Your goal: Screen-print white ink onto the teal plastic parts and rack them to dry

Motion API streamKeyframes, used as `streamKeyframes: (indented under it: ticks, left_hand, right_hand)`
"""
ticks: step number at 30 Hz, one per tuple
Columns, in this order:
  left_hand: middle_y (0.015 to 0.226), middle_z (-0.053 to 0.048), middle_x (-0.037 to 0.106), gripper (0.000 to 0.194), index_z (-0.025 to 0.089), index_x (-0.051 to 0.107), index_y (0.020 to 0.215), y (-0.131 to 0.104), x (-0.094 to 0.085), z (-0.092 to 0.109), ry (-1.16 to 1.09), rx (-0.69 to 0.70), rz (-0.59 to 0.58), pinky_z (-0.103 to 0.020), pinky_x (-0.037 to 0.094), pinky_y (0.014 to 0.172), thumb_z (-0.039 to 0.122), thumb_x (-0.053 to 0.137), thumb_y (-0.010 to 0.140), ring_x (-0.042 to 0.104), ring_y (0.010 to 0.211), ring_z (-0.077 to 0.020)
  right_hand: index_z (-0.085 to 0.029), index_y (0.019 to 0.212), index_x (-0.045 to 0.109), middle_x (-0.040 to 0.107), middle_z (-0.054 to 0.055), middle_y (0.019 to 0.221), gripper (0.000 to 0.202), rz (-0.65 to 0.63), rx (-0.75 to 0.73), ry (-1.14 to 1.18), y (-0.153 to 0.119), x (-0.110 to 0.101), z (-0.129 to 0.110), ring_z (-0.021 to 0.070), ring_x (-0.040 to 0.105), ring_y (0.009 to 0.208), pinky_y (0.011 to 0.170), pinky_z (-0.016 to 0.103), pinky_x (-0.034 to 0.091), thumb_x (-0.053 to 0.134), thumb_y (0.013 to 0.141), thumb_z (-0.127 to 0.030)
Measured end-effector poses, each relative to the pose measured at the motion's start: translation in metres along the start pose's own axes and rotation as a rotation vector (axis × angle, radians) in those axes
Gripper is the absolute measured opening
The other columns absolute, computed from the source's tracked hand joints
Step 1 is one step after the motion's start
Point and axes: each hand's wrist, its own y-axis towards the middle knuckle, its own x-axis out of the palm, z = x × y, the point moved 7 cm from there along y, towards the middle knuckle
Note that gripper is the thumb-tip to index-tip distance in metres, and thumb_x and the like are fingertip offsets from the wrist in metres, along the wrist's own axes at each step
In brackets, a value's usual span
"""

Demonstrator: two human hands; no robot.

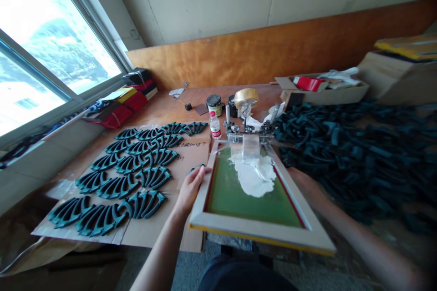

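In front of me is a screen-printing frame (262,234) with a green mesh and a smear of white ink (254,177) on it. A squeegee (251,146) stands at the far end of the ink, under a metal clamp (249,132). My left hand (194,185) is closed at the frame's left edge, pinching a dark green curved plastic part (195,169) that is mostly hidden. On the right, my right hand (300,179) reaches past the frame toward a heap of similar dark parts (327,145). Its fingers are hidden and blurred.
Rows of fanned green parts (102,220) lie on cardboard (191,150) at the left. Beyond the frame stand a water bottle (215,127), a lidded jar (214,105) and a tape roll (246,95). An open carton (327,95) sits at the back right.
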Motion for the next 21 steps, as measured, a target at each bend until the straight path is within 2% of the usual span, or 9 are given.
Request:
streamKeyframes:
  ticks: [2, 4, 6, 7, 11, 14, 17, 19, 21]
  left_hand:
    - [0.075, -0.001, 0.067, 0.063, 0.018, 0.061, 0.123, -0.005, 0.001, -0.047, 0.075, -0.091, -0.016, -0.024, 0.047, 0.058, 0.059, 0.061, 0.075, 0.061, 0.065, -0.016]
    - [0.071, 0.0, 0.066, 0.073, 0.02, 0.048, 0.137, -0.003, 0.002, -0.083, 0.166, -0.132, 0.004, -0.025, 0.047, 0.058, 0.055, 0.063, 0.075, 0.061, 0.064, -0.0161]
    - [0.072, 0.0, 0.067, 0.074, 0.023, 0.04, 0.143, 0.004, 0.003, -0.107, 0.274, -0.143, 0.028, -0.026, 0.049, 0.061, 0.049, 0.062, 0.078, 0.063, 0.068, -0.0173]
    - [0.075, 0.0, 0.067, 0.072, 0.024, 0.039, 0.144, 0.008, 0.003, -0.115, 0.318, -0.149, 0.033, -0.027, 0.05, 0.064, 0.047, 0.061, 0.079, 0.064, 0.071, -0.0181]
    - [0.085, -0.001, 0.071, 0.064, 0.026, 0.04, 0.143, 0.018, 0.0, -0.13, 0.42, -0.177, 0.038, -0.029, 0.052, 0.071, 0.045, 0.056, 0.084, 0.067, 0.082, -0.0208]
    - [0.09, -0.002, 0.073, 0.062, 0.028, 0.041, 0.142, 0.019, -0.002, -0.135, 0.445, -0.174, 0.03, -0.03, 0.052, 0.074, 0.046, 0.054, 0.085, 0.067, 0.084, -0.0213]
    - [0.091, -0.002, 0.073, 0.06, 0.029, 0.043, 0.141, 0.02, -0.003, -0.138, 0.465, -0.173, 0.045, -0.031, 0.052, 0.075, 0.048, 0.054, 0.085, 0.068, 0.084, -0.0215]
    - [0.091, -0.001, 0.073, 0.059, 0.029, 0.044, 0.14, 0.02, -0.004, -0.138, 0.474, -0.174, 0.054, -0.031, 0.052, 0.075, 0.048, 0.054, 0.085, 0.068, 0.083, -0.0216]
    - [0.091, -0.002, 0.073, 0.059, 0.029, 0.044, 0.14, 0.02, -0.003, -0.137, 0.473, -0.169, 0.05, -0.032, 0.052, 0.075, 0.048, 0.054, 0.085, 0.068, 0.083, -0.0217]
  right_hand:
    - [-0.02, 0.114, 0.062, 0.064, 0.01, 0.104, 0.033, 0.061, 0.0, 0.024, 0.021, -0.019, -0.002, 0.0228, 0.062, 0.087, 0.077, 0.036, 0.051, 0.042, 0.093, -0.035]
    - [-0.019, 0.128, 0.051, 0.056, 0.012, 0.12, 0.044, 0.114, -0.072, 0.017, 0.042, -0.03, -0.026, 0.0251, 0.058, 0.103, 0.087, 0.037, 0.049, 0.052, 0.088, -0.037]
    - [-0.019, 0.131, 0.046, 0.052, 0.012, 0.126, 0.055, 0.086, -0.177, -0.051, 0.06, -0.025, -0.063, 0.0268, 0.052, 0.113, 0.093, 0.038, 0.046, 0.063, 0.081, -0.033]
    - [-0.019, 0.127, 0.049, 0.055, 0.011, 0.121, 0.052, 0.033, -0.21, -0.092, 0.065, -0.017, -0.08, 0.0266, 0.053, 0.111, 0.091, 0.037, 0.046, 0.065, 0.079, -0.029]
    - [-0.02, 0.092, 0.06, 0.064, 0.005, 0.09, 0.012, -0.193, -0.257, -0.16, 0.054, 0.019, -0.113, 0.02, 0.057, 0.087, 0.073, 0.028, 0.044, 0.056, 0.083, -0.014]
    - [-0.019, 0.081, 0.059, 0.062, 0.005, 0.081, 0.019, -0.218, -0.422, -0.129, 0.019, 0.024, -0.119, 0.0184, 0.055, 0.081, 0.071, 0.027, 0.041, 0.045, 0.083, -0.006]
    - [-0.019, 0.08, 0.06, 0.062, 0.005, 0.079, 0.023, -0.271, -0.623, -0.053, -0.01, 0.016, -0.121, 0.0185, 0.053, 0.08, 0.069, 0.028, 0.039, 0.043, 0.082, -0.004]
    - [-0.02, 0.076, 0.061, 0.062, 0.003, 0.077, 0.022, -0.348, -0.658, -0.004, -0.013, 0.012, -0.12, 0.0179, 0.053, 0.078, 0.068, 0.028, 0.039, 0.046, 0.079, -0.004]
    - [-0.021, 0.075, 0.061, 0.062, 0.002, 0.075, 0.021, -0.371, -0.604, 0.029, -0.006, 0.011, -0.118, 0.0176, 0.054, 0.077, 0.067, 0.028, 0.039, 0.048, 0.077, -0.005]
